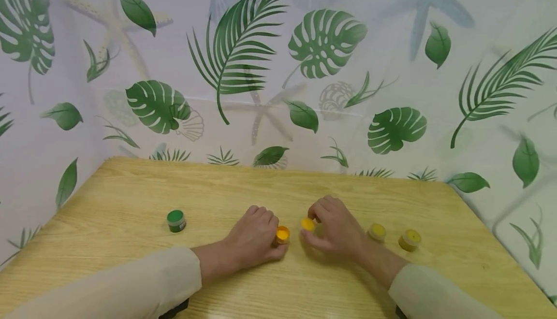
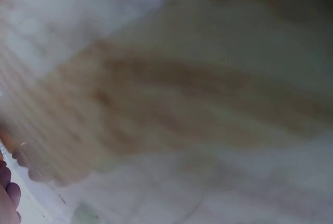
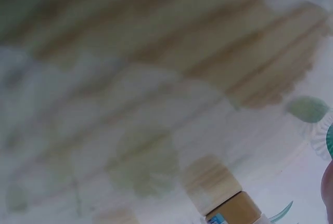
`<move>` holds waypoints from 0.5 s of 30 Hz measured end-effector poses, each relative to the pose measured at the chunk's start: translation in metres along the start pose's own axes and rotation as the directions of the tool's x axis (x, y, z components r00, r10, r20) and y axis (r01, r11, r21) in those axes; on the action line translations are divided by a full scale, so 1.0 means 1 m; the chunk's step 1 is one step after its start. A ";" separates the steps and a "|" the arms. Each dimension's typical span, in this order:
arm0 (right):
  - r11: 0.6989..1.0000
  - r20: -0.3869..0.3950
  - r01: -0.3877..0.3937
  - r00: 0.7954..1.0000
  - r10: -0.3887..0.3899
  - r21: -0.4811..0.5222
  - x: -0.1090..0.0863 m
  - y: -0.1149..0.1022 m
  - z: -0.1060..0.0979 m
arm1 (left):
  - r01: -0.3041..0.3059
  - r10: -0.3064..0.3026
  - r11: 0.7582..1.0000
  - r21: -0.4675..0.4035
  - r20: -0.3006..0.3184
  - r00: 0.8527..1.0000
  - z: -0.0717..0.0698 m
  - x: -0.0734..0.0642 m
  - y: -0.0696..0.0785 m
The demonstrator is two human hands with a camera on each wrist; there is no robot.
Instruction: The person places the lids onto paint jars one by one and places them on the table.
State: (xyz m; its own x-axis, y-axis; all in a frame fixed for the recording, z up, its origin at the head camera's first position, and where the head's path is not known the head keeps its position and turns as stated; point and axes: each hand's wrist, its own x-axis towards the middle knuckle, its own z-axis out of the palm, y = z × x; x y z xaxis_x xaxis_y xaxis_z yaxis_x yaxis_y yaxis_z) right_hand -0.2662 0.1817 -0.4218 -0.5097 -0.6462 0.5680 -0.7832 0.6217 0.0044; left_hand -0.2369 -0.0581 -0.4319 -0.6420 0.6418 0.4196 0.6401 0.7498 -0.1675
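Observation:
In the head view my left hand [image 1: 256, 237] grips a small jar of orange paint [image 1: 283, 234], its open top tilted so the bright orange inside shows. Just to the right, apart from the jar, my right hand [image 1: 337, 227] pinches a round yellow-orange lid [image 1: 308, 224] between thumb and fingers. Both hands are low over the wooden table. Only a sliver of orange and some fingertips [image 2: 13, 193] appear at the lower left of the left wrist view. In the right wrist view, part of a finger [image 3: 328, 187] shows at the right edge.
A green-lidded jar [image 1: 176, 221] stands left of my left hand. Beyond my right wrist are a yellow jar [image 1: 410, 240] and a smaller yellow round piece [image 1: 377, 232], partly hidden by the forearm. Leaf-patterned cloth [image 1: 261, 130] walls the back of the wooden table [image 1: 217, 183].

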 end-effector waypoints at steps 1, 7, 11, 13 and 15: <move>1.000 0.005 0.004 1.000 -0.004 0.003 0.001 -0.001 0.001 | 0.001 -0.001 1.000 -0.006 0.002 1.000 0.000 0.001 0.000; 0.999 -0.013 0.050 0.999 -0.050 0.011 0.007 -0.005 0.003 | -0.018 0.018 1.000 -0.007 -0.017 1.000 0.001 0.010 0.000; 0.999 -0.039 0.048 0.998 -0.048 0.000 0.010 -0.005 0.003 | -0.045 0.046 0.998 0.033 -0.016 0.999 0.000 0.012 -0.003; 0.999 -0.053 0.046 0.998 -0.046 -0.001 0.011 -0.005 0.003 | -0.046 0.046 0.998 0.040 -0.009 0.999 0.000 0.014 -0.005; 0.999 -0.065 0.051 0.997 -0.051 0.003 0.012 -0.003 0.003 | -0.038 0.038 0.999 0.027 0.000 0.999 -0.001 0.016 -0.005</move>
State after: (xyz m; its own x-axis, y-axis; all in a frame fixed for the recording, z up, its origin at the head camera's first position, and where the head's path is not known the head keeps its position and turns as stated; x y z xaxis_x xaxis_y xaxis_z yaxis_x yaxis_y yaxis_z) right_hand -0.2706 0.1707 -0.4176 -0.4449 -0.6470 0.6192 -0.8092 0.5866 0.0314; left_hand -0.2504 -0.0513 -0.4237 -0.6167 0.6701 0.4131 0.6526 0.7287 -0.2077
